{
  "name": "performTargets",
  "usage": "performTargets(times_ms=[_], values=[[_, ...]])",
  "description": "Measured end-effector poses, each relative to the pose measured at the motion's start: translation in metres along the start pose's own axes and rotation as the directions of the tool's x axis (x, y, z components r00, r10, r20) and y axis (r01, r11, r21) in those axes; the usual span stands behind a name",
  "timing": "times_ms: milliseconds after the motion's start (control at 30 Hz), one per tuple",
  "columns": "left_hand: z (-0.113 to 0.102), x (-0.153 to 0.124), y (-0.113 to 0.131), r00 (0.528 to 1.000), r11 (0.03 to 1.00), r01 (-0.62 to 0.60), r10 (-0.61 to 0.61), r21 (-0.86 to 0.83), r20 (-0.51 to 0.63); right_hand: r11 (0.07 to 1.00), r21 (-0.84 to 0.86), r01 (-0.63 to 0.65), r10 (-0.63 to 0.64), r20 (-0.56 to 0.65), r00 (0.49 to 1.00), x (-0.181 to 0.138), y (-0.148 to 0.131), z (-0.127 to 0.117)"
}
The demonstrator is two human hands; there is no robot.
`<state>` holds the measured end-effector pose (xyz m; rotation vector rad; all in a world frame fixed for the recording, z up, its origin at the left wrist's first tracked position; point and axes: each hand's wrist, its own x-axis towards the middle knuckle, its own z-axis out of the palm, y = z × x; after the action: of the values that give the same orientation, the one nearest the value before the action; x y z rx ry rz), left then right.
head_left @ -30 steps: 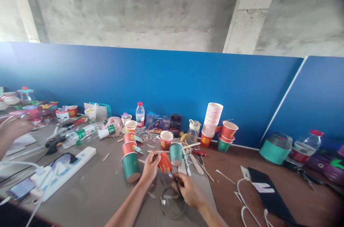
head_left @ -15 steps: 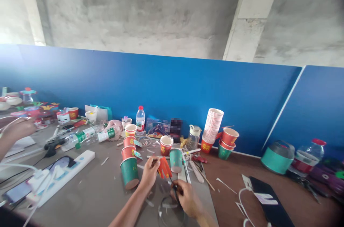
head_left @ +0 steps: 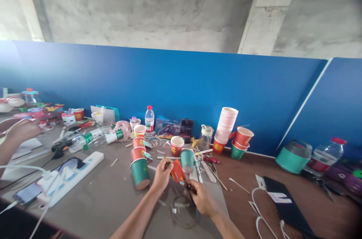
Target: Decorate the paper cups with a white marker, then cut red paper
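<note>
My left hand (head_left: 163, 174) pinches the upper left edge of a red-orange paper piece (head_left: 177, 171) with yellow print and slits cut into it. In my right hand (head_left: 200, 195) is a pair of dark scissors (head_left: 190, 193), its tips against the paper's lower right side. My fingers partly hide the handles. Under the hands, a clear ring-shaped piece (head_left: 184, 224) lies on the table among white scraps. Just behind the paper stand a green paper cup (head_left: 187, 160) and a red paper cup (head_left: 177, 146). Left of my left hand, a large green paper cup (head_left: 140, 173) leans, base toward me.
Far left is another person's hand (head_left: 24, 131). A power strip (head_left: 76, 176) with cables and plastic bottles (head_left: 97, 133) occupy the left side. A tall cup stack (head_left: 226, 124) and glass jar (head_left: 206, 137) stand behind; a black flat object (head_left: 285, 203) and teal container (head_left: 294, 158) are rightward.
The view has shifted slightly, so things sit higher and a little to the right. The red-orange paper has turned slightly between my hands; both hands keep their hold.
</note>
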<state>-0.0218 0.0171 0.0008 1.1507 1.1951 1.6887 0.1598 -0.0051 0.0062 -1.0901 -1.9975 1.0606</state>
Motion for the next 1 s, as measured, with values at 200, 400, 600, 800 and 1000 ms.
performTargets(times_ms=[200,400,600,800,1000], values=[[0.000,0.001,-0.002,0.998,0.995,0.054,-0.055,-0.082,-0.010,1.000,0.020,0.011,-0.011,-0.005,1.000,-0.001,-0.003,0.001],[0.000,0.004,-0.001,0.990,0.968,0.113,-0.128,-0.226,-0.055,0.961,0.275,-0.015,0.061,-0.158,0.986,0.004,0.003,-0.007],[0.001,0.002,0.006,0.979,0.921,0.177,-0.202,-0.346,-0.037,0.967,0.239,0.091,0.000,-0.356,0.934,0.006,0.008,-0.014],[0.001,0.003,0.008,0.972,0.892,0.206,-0.234,-0.402,-0.021,0.984,-0.166,0.067,-0.127,-0.386,0.914,0.002,0.002,-0.010],[0.001,0.002,0.013,0.964,0.851,0.236,-0.266,-0.468,0.004,0.864,-0.502,0.016,-0.215,-0.340,0.916,-0.001,-0.003,-0.009]])
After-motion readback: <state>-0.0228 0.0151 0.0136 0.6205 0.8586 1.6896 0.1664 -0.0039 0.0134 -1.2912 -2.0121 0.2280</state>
